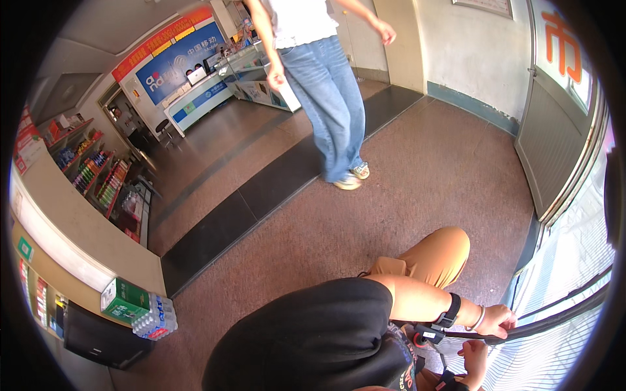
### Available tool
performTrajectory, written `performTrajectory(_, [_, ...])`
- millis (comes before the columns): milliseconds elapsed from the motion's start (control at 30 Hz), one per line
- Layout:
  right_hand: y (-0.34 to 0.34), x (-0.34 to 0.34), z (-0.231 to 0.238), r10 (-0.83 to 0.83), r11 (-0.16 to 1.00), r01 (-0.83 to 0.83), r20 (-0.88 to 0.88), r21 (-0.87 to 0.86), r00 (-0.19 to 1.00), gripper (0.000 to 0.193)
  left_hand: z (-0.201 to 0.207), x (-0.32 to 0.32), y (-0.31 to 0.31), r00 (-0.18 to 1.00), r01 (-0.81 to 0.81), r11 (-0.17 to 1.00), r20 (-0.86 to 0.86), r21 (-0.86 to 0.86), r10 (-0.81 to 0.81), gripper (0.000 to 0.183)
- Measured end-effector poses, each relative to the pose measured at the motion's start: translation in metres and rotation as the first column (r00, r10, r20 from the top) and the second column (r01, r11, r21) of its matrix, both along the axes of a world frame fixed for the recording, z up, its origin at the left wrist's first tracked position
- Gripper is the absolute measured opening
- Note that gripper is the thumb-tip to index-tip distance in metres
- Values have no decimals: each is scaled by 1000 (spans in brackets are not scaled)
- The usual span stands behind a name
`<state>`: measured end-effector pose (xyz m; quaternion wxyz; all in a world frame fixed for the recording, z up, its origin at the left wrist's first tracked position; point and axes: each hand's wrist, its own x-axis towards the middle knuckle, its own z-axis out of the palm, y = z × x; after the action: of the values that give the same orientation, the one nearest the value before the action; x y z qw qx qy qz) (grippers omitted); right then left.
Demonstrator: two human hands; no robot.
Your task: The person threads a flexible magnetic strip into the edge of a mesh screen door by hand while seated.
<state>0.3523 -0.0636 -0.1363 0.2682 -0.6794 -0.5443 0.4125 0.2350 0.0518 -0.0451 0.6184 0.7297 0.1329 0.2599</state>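
Head view: left fingers point(505, 324) grip black strip point(548, 327) (right fingers point(467, 352) unclear); pack point(149, 327) contains bottles point(164, 311).

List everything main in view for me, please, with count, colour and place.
Standing person: one, white top, blue jeans, upper centre
Counter: one, white-blue, far back
Display case: at least one, glass and white, beside counter
Wall sign: one, blue, behind counter
Shelf goods: many, mixed colours, left
Carton: one, green, lower left
Bottle pack: one, clear, against carton
Door: one, grey, right
Sheeting: count unclear, whitish, lower right
Dark strips: at least two, black, across sheeting
Left hand: one, bare, gripping one strip
Right hand: one, bare, below left; grip unclear
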Motion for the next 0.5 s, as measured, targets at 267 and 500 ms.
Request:
performTrajectory(267, [-4,-6,10,-56,998,56,-1,-30,998,22,-22,-1,2,951,265,955,-124,-137,-282,24])
performTrajectory(500, [-11,-15,30,-104,991,107,42,-74,994,20,-26,-3,-5,978,209,973,14,-94,-209,21])
